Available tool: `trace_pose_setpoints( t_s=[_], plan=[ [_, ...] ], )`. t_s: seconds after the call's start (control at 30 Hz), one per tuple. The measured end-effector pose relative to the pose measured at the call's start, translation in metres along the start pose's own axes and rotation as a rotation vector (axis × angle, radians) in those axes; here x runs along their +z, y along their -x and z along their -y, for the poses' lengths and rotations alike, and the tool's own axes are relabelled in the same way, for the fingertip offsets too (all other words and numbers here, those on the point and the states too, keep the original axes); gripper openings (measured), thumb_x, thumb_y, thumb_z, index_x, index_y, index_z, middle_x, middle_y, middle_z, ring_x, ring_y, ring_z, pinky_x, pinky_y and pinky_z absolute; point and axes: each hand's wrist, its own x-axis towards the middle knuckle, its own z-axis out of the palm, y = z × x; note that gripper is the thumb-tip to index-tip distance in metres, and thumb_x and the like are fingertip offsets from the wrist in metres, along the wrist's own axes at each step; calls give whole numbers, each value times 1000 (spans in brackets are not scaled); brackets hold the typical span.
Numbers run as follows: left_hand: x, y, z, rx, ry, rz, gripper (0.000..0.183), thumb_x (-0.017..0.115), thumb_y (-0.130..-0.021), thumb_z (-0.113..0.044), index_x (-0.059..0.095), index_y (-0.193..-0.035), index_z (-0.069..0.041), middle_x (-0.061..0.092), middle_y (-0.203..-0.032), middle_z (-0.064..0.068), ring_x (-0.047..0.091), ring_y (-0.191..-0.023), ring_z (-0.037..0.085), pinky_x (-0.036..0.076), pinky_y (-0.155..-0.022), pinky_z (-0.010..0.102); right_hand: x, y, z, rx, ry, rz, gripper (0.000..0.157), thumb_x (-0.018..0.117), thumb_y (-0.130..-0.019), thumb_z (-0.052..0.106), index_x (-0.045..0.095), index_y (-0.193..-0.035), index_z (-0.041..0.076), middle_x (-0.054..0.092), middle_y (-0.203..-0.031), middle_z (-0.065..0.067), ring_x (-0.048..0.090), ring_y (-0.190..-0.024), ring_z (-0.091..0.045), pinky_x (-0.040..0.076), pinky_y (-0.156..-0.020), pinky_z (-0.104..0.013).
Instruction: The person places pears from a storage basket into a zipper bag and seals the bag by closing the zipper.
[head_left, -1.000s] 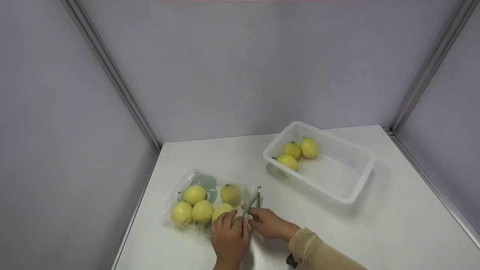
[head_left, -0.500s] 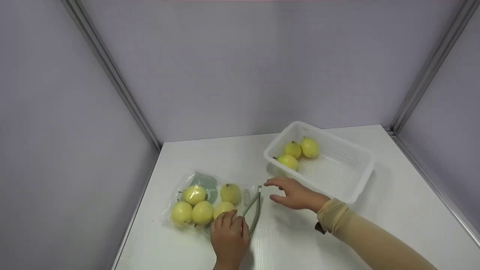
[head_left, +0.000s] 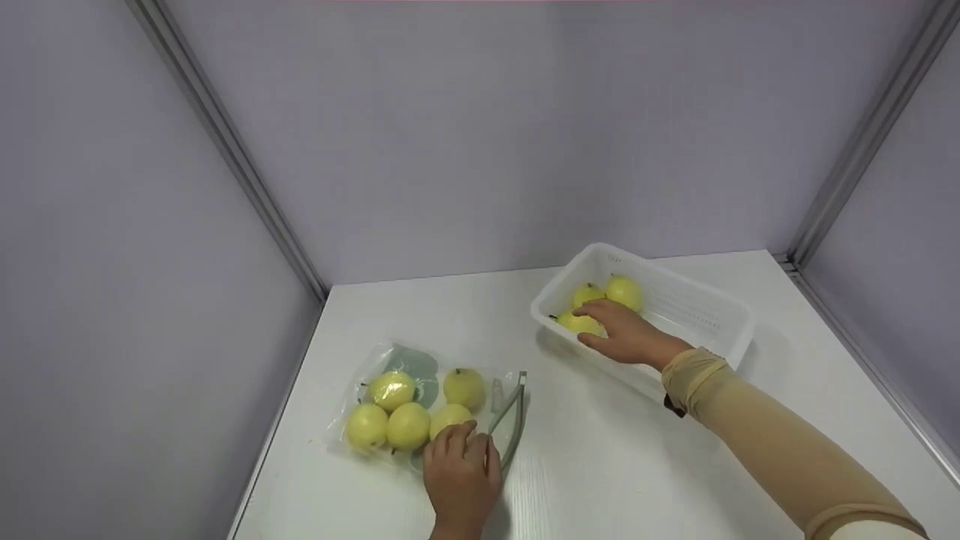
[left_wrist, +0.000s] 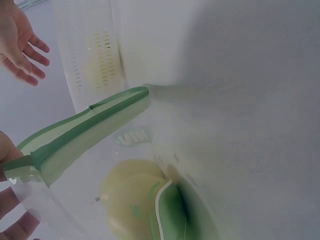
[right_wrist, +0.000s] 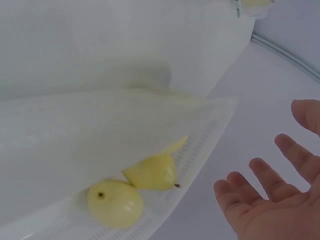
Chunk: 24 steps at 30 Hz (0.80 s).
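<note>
holding right hand (head_left: pixel 630 335) loose, unladen, over basket (head_left: pixel 694 296).
noting nearest pear (head_left: pixel 570 322) inside, below-left of its fingertips, with stem (head_left: pixel 553 317) away from palm; pinching green bag rim (left_wrist: pixel 90 126) with left hand (head_left: pixel 461 472), farther off.

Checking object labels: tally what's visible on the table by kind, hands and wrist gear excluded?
Pears: 8 visible, 5 in the bag and 3 in the basket
Bag: 1
Basket: 1
Total: 10

There are eight pears (head_left: pixel 409 426), one bag (head_left: pixel 429 381), one basket (head_left: pixel 697 300).
</note>
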Motion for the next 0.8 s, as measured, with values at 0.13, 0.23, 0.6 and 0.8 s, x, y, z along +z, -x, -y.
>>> trace_pose_setpoints(
  t_s=[0.13, 0.23, 0.6, 0.8],
  plan=[
    [-2, 1, 1, 0, -7, 11, 6, 71, -72, -17, 70, -70, -12, 71, -91, 5, 65, -86, 28, 50, -74, 49, -7, -10, -13, 11, 5, 34, 50, 59, -95, 31, 50, -138, 7, 42, -145, -18, 42, -133, -37, 32, -108, -53],
    [-2, 2, 2, -7, -20, 26, 6, 71, -72, -18, 71, -70, -13, 71, -91, 4, 65, -87, 28, 51, -74, 48, -14, -17, -21, 44, -1, 76, 52, 59, -94, 29, 47, -140, 7, 37, -149, -18, 37, -136, -38, 31, -110, -53],
    [-5, 5, -1, -20, -17, 43, 5, 72, -71, -17, 69, -70, -13, 71, -92, 3, 65, -87, 26, 50, -74, 46, -10, -31, -43, 143, -51, 242, 55, 58, -95, 26, 41, -145, 10, 30, -154, -19, 32, -139, -40, 34, -108, -54],
    [-8, 10, 0, -31, -33, 66, 4, 71, -71, -17, 69, -71, -13, 71, -93, 2, 64, -88, 25, 50, -74, 46, 0, -32, -47, 165, -20, 320, 54, 61, -93, 28, 45, -143, 12, 40, -149, -16, 33, -138, -39, 31, -109, -55]
  ],
)
